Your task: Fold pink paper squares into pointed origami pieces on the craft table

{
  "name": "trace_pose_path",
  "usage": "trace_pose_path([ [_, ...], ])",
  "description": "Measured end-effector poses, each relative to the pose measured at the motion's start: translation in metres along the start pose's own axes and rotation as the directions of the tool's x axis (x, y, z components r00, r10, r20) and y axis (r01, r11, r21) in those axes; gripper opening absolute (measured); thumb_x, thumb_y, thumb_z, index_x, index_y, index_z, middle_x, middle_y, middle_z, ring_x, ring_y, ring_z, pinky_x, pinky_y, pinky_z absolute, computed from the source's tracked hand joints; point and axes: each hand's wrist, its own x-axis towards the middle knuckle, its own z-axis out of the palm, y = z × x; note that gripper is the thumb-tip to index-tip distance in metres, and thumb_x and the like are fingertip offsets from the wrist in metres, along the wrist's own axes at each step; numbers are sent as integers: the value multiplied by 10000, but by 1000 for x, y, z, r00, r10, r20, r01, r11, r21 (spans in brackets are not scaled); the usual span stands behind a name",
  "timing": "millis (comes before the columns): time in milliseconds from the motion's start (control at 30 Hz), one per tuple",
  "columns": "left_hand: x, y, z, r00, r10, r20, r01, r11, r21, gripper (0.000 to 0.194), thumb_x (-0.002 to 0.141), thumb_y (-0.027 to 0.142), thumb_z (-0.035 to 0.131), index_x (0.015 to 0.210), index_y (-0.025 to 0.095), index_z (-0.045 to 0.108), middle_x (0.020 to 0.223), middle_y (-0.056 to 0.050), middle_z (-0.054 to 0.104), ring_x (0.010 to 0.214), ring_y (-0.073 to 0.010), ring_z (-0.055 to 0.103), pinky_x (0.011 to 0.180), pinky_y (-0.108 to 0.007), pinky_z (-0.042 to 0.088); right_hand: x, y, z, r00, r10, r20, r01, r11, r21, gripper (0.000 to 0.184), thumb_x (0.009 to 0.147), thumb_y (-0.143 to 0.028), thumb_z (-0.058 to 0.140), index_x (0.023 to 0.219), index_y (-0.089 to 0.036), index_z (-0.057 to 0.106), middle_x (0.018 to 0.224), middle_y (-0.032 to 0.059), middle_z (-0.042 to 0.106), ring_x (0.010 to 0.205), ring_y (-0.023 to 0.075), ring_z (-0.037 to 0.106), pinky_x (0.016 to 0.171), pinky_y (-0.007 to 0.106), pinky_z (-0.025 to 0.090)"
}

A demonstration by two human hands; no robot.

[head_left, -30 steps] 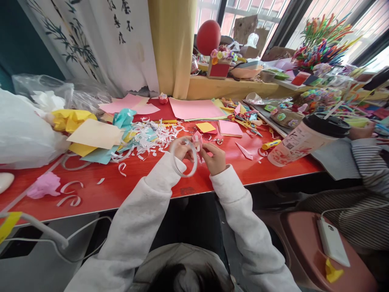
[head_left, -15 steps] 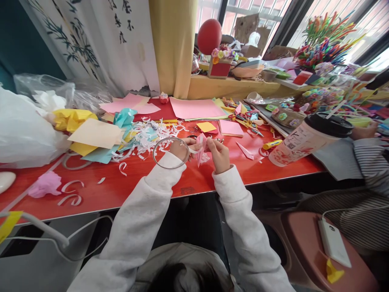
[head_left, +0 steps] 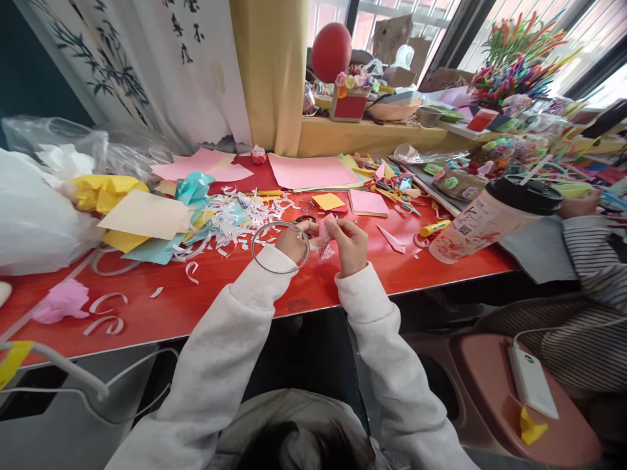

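Observation:
My left hand point(head_left: 292, 245), with a bangle point(head_left: 253, 247) round its wrist, pinches a small folded piece of pink paper point(head_left: 324, 230) just above the red table. From the other side my right hand point(head_left: 353, 247) has its thumb and fingers closed on the same paper near its top. The fold tapers to a point at the bottom. Dark scissor handles point(head_left: 307, 219) show right behind my left fingers. Yellow square paper point(head_left: 328, 202) and a stack of pink squares point(head_left: 368, 203) lie beyond my hands. A pointed pink folded piece point(head_left: 391, 239) rests right of my right hand.
White paper shreds point(head_left: 245, 215) and coloured sheets point(head_left: 147, 215) cover the table's left part. A lidded paper cup point(head_left: 482, 225) stands right, beside a yellow glue-like tube point(head_left: 435, 228). Large pink sheets point(head_left: 313, 172) lie at the back. Another person's striped sleeve point(head_left: 595, 254) is at far right.
My right fingers have shifted over the top of the pink paper, and its upper part now looks more folded in. The scissor handles show more. The whole view has shifted slightly.

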Motion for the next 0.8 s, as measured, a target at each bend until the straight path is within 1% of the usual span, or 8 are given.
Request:
trace_pose_path([
  [100,2,-3,1,999,-41,5,41,999,-28,357,574,322,663,843,99,588,799,-67,612,706,-143,552,621,-264,413,1,3,-1,999,17,-33,-17,1000,-5,237,665,-394,583,614,-162,579,559,-18,523,529,91,469,521,243,399],
  [200,3,-7,1,997,-72,16,72,997,-33,360,566,343,669,814,94,587,739,-60,602,670,-136,550,629,-276,421,2,4,-1,998,30,-54,-29,1000,8,256,663,-397,584,587,-155,554,532,-29,493,498,76,448,493,227,378],
  [333,3,-10,1,999,-43,11,43,999,-10,346,584,372,657,797,107,594,720,-54,591,636,-126,541,592,-265,439,1,3,-1,997,42,-60,-43,999,-9,266,666,-410,576,579,-161,539,507,-36,466,471,70,429,467,219,365],
  [467,-1,-7,3,999,-40,-22,39,998,-50,347,592,386,654,781,107,575,683,-44,579,568,-109,533,537,-253,459,0,2,0,998,37,-53,-38,999,-30,277,677,-419,566,553,-177,512,480,-38,438,433,68,391,434,224,349],
  [600,-2,-3,3,998,-32,-46,29,997,-72,319,589,383,661,711,104,568,584,-13,549,504,-96,527,540,-249,470,0,2,1,997,83,-1,-83,997,4,283,677,-444,557,575,-184,510,478,-37,429,409,70,388,396,226,337],
  [700,-1,-3,3,998,-42,-37,39,996,-77,322,591,390,658,708,102,573,552,-8,542,493,-103,532,522,-244,469,0,2,1,994,99,37,-99,995,13,291,666,-453,564,592,-178,508,496,-37,440,408,65,386,389,219,325],
  [800,0,-5,3,999,-30,14,31,994,-108,329,629,415,615,735,105,586,611,-26,570,537,-115,552,522,-239,471,1,1,0,997,74,7,-73,997,-14,296,673,-452,554,604,-167,509,498,-45,435,417,55,373,408,210,316],
])
